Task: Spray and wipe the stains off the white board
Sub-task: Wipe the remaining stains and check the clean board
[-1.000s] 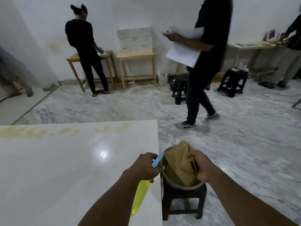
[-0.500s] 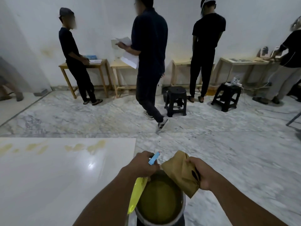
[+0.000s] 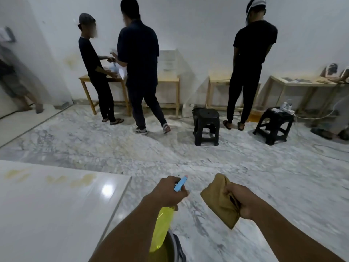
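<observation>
Marble flooring (image 3: pixel 245 163) is seen beyond the white board (image 3: pixel 56 214), which is positioned at lower left and marked by yellowish stains (image 3: pixel 81 180) near its far edge, while a yellow spray bottle (image 3: pixel 162 229) is gripped by the left hand (image 3: pixel 168 191) and a brown cloth (image 3: pixel 217 201) by the right hand (image 3: pixel 242 202).

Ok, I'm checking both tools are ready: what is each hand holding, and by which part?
The left hand grips the spray bottle round its neck, under the blue nozzle. The right hand grips the brown cloth by its bunched right side.
</observation>
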Demonstrator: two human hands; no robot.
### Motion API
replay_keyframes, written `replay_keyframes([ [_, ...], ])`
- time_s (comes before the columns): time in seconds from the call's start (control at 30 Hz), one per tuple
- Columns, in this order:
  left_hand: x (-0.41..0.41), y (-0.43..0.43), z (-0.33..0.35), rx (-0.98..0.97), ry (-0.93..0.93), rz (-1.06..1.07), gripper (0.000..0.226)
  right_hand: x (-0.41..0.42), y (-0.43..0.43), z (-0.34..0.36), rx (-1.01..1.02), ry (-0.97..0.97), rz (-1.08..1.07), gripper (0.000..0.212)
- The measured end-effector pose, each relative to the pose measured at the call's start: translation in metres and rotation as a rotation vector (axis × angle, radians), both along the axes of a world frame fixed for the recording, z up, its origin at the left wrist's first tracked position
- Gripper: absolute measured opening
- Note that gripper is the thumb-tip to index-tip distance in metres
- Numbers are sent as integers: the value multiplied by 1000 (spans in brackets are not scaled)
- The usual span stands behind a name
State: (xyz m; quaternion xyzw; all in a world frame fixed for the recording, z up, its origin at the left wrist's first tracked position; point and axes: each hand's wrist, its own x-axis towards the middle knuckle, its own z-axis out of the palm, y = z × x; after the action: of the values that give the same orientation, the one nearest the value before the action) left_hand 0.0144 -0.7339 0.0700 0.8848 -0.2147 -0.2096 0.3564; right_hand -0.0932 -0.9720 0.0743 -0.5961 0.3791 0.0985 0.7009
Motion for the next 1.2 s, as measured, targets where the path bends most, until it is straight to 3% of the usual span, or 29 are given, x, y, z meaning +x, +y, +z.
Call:
replay_keyframes([
  [0.43,196,-105,-1,-66,41,224,21,242,-97,27,-51,-33,294,20],
  [0.57,251,-115,14,-34,-25,276,22,314,-114,31,-53,-30,350,19],
  [0.93,369,-60,17,-21,15,765,28,542,-95,22,-48,-90,726,21],
  [1.07,386,-37,23,-21,16,908,27,615,-64,31,-30,-115,888,16],
  [1.2,396,-6,26,-17,32,1049,23,666,-8,30,22,-108,992,25],
])
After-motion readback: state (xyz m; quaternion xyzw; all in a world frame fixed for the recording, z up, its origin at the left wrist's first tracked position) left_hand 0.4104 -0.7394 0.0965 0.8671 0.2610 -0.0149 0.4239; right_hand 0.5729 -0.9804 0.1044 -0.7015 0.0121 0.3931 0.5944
